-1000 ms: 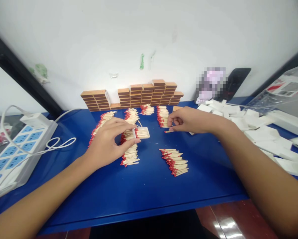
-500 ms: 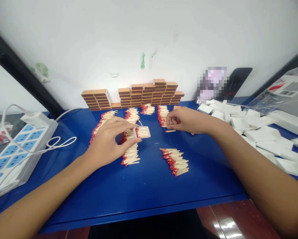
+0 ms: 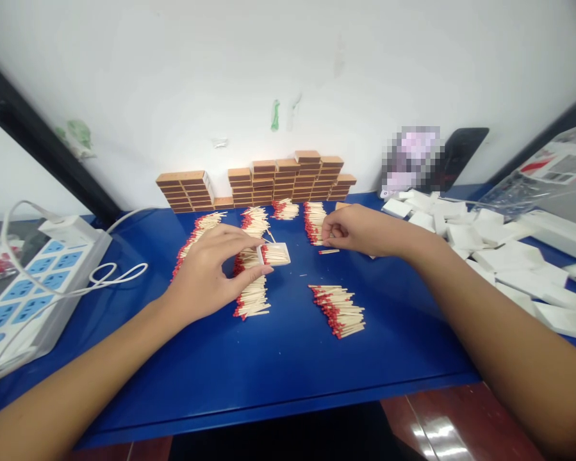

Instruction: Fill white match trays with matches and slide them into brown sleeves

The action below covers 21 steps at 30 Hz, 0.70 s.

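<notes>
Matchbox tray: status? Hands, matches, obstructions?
Left hand holding tray, matches inside. Right hand at match pile, grip unclear. Loose match beside pile; no obvious obstruction.

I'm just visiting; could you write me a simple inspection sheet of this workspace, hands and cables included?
Surface: blue tabletop, a few pale specks on it.
Job's things: white tray holding red-headed matches; match piles on the tabletop; stacked matchboxes along the wall.
Clutter: heap of white pieces and a clear plastic bag at the right.
Hands: left hand grips the tray; right hand at one pile, its hold unclear.
Cables: white cables around the power strip, left.
Surroundings: white wall behind with green marks; reddish floor in front.
</notes>
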### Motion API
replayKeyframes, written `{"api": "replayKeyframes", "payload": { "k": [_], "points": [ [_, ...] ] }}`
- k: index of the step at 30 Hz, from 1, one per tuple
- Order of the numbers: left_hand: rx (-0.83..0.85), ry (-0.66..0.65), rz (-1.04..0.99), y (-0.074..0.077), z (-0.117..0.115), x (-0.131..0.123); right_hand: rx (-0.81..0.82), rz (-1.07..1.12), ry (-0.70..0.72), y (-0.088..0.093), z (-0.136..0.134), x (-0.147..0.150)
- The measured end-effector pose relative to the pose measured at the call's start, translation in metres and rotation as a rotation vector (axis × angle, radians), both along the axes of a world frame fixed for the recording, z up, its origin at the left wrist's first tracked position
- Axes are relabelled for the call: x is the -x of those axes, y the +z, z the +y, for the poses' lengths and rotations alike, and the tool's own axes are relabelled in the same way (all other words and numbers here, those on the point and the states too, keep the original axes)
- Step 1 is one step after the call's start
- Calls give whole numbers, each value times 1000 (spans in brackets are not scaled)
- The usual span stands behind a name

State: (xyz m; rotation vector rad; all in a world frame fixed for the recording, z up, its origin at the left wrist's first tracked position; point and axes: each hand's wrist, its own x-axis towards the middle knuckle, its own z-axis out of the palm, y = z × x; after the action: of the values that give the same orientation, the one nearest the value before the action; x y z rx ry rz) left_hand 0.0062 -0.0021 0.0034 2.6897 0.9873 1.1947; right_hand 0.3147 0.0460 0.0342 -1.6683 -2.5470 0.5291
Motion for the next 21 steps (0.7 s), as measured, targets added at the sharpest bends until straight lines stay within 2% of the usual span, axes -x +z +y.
{"api": "replayKeyframes", "payload": {
  "k": [8,21],
  "points": [
    [-14,-3,-2,0,0,0,-11,-26,59,-4,3,-6],
    [-4,-6,0,0,0,0,63,-20,24,-2,6,-18]
  ]
}}
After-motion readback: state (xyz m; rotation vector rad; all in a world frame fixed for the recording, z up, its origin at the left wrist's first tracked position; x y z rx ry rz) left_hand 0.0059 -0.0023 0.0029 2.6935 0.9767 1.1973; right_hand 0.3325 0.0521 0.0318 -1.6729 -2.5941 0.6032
